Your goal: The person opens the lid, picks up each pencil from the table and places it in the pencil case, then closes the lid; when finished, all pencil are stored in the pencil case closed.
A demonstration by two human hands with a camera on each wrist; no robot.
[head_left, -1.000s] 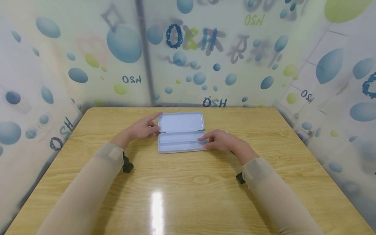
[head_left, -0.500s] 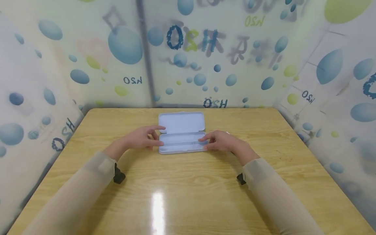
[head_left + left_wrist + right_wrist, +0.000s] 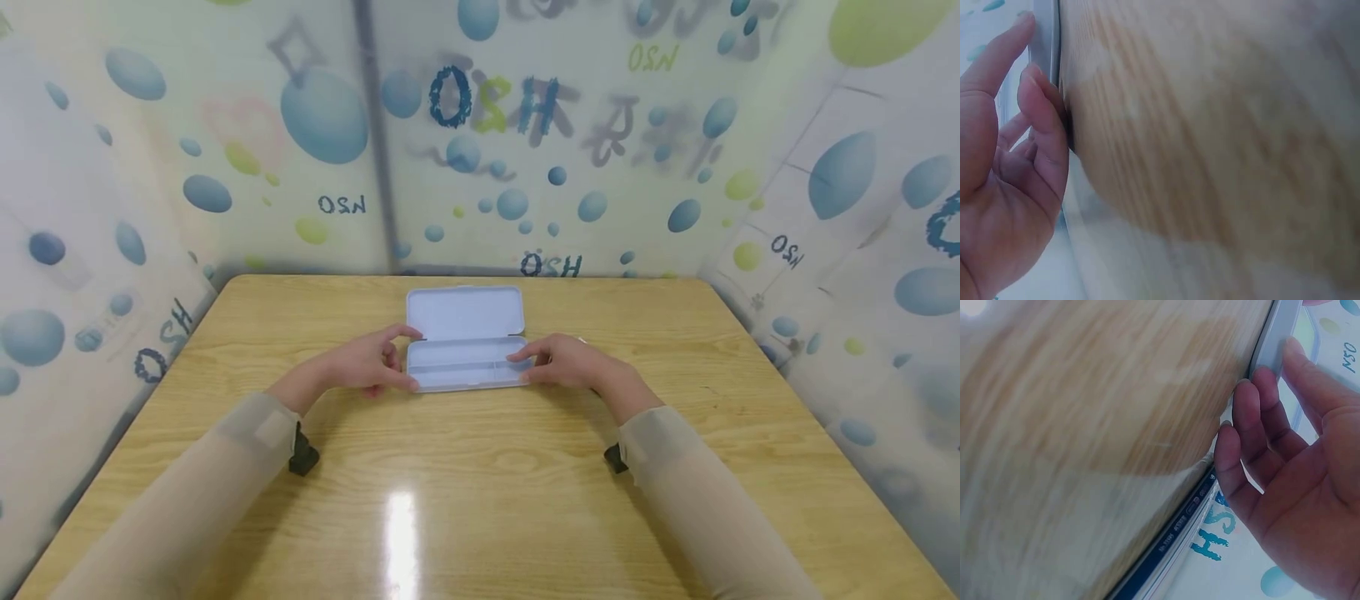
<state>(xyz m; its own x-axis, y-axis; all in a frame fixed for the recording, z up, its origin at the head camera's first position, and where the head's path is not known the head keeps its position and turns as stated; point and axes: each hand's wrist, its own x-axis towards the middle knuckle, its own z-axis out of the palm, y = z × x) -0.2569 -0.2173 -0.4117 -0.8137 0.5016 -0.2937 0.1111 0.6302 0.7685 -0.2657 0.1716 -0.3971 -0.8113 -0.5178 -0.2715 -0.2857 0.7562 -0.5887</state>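
Observation:
An opened pale blue pencil case [image 3: 465,353] lies flat on the wooden table, its lid [image 3: 465,312] folded back toward the wall. The compartments that show hold nothing visible. At the case's left end my left hand [image 3: 360,362] spans the base, thumb at the front corner and index finger near the hinge. My right hand [image 3: 567,360] grips the opposite end with thumb in front and index finger over the compartment. In the right wrist view, fingertips meet the grey-looking case edge [image 3: 1274,340]. The left wrist view has the thumb against the case edge [image 3: 1047,44].
A dark slim bar with small white print [image 3: 1175,528] lies beside the right hand in the right wrist view; the hand mostly hides it from the head camera. The wooden table [image 3: 480,467] reaches a patterned wall [image 3: 480,167] behind and at both sides.
My left hand has come down from beside the lid to the base's left end, its thumb now at the front corner. My right hand keeps its hold; the case stays put.

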